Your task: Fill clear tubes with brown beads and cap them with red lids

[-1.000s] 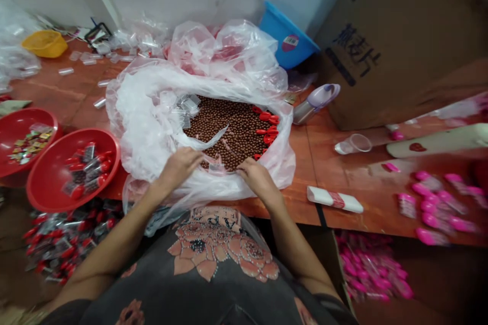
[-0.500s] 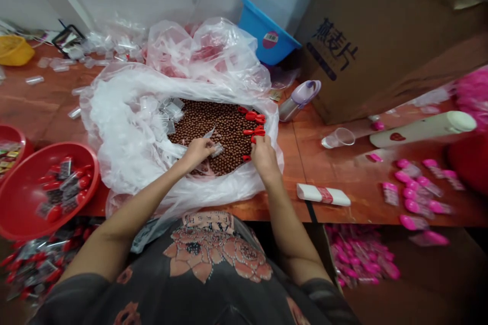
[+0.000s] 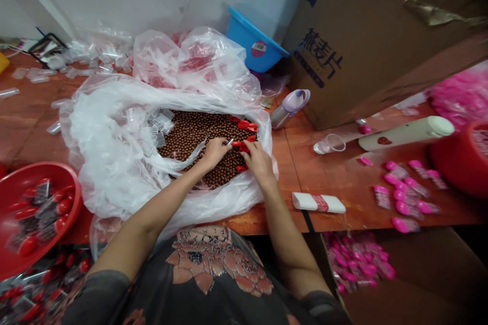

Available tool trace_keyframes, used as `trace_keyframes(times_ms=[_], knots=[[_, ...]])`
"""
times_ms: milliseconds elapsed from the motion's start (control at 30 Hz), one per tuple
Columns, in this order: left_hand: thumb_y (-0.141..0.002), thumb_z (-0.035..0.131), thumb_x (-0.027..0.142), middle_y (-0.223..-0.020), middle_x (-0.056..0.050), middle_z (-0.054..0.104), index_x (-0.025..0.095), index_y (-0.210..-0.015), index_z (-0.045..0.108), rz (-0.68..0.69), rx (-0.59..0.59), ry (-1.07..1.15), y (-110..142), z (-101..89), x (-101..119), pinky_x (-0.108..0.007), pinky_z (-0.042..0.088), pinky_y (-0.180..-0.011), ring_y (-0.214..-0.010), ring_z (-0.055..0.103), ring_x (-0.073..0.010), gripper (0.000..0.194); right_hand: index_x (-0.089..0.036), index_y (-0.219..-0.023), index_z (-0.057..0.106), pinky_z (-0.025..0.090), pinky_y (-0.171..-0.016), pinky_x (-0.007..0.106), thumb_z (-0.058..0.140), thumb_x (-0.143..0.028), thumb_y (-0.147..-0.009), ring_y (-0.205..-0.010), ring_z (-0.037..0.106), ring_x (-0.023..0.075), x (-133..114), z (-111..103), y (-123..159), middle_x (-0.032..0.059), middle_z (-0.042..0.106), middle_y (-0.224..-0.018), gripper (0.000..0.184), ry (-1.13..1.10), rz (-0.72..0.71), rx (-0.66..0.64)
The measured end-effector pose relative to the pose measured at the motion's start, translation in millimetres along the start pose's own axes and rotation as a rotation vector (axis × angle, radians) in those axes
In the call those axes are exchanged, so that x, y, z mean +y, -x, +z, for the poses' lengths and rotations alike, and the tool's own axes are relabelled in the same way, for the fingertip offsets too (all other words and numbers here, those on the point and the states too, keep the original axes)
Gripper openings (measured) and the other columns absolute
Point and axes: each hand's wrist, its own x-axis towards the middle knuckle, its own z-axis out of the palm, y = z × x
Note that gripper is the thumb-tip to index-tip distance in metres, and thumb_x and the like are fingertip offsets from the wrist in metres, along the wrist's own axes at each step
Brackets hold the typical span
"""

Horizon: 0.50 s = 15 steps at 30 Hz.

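Note:
My left hand [image 3: 215, 153] pinches a small clear plastic container [image 3: 230, 141] above a bed of small brown balls [image 3: 190, 129]. Just right of it, my right hand [image 3: 260, 161] has its fingers closed on a red cap [image 3: 237, 143], which meets the container's end or lies very near it. More red caps [image 3: 247, 126] rest on the balls at the right side. Several clear containers [image 3: 162, 122] lie at the left side of the balls. A white plastic bag [image 3: 102, 127] surrounds the balls, its folds bunched on the left.
A red basin [image 3: 74, 213] with red-capped containers stands at the left. Behind are a blue basin [image 3: 255, 43] and a big cardboard box [image 3: 354, 45]. To the right are a lilac-topped bottle [image 3: 292, 106], a clear cup [image 3: 335, 143], a white packet [image 3: 305, 201] and pink-capped containers [image 3: 404, 194].
My left hand has moved right with the clear container, toward my right hand. The right hand has lifted a red cap to it. The whole view has shifted slightly.

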Motion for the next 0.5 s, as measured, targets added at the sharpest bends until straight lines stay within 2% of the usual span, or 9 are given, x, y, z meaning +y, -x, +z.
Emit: trace_keyframes(times_ms=[133, 300, 400, 500], knots=[[-0.083, 0.064, 0.024, -0.082, -0.007, 0.071, 0.012, -0.086, 0.074, -0.03, 0.003, 0.089, -6, 9.3, 0, -0.029, 0.047, -0.077, -0.074, 0.06, -0.0166, 0.016, -0.02, -0.127, 0.061, 0.052, -0.085, 0.037, 0.051, -0.02, -0.092, -0.099, 0.062, 0.0238, 4, 8, 10, 0.0102, 0.063, -0.116, 0.037, -0.08, -0.059, 0.068], [-0.08, 0.065, 0.014, -0.081, -0.003, 0.064, 0.011, -0.089, 0.068, -0.186, -0.018, 0.496, -7, 15.4, -2, -0.025, 0.052, -0.063, -0.066, 0.058, -0.0119, 0.011, -0.017, -0.109, 0.068, 0.049, -0.09, 0.04, 0.048, -0.024, -0.095, -0.098, 0.06, 0.0259, 4, 19, 20, 0.0111, 0.067, -0.103, 0.025, -0.166, -0.066, 0.109], [-0.079, 0.066, 0.011, -0.081, -0.001, 0.063, 0.012, -0.087, 0.063, -0.217, -0.024, 0.639, -1, 7.3, -1, -0.023, 0.054, -0.062, -0.066, 0.059, -0.0092, 0.009, -0.016, -0.106, 0.068, 0.048, -0.092, 0.042, 0.046, -0.025, -0.096, -0.099, 0.059, 0.0271, 1, 23, 27, 0.0123, 0.068, -0.103, 0.025, -0.206, -0.085, 0.127], [-0.076, 0.073, 0.014, -0.076, 0.002, 0.061, 0.014, -0.085, 0.059, -0.291, -0.049, 0.771, 12, -8.4, 1, -0.02, 0.052, -0.058, -0.061, 0.06, -0.0077, 0.017, -0.017, -0.108, 0.068, 0.049, -0.091, 0.044, 0.045, -0.024, -0.096, -0.099, 0.058, 0.0277, 0, 26, 31, 0.0131, 0.065, -0.102, 0.027, -0.2, -0.09, 0.131]])
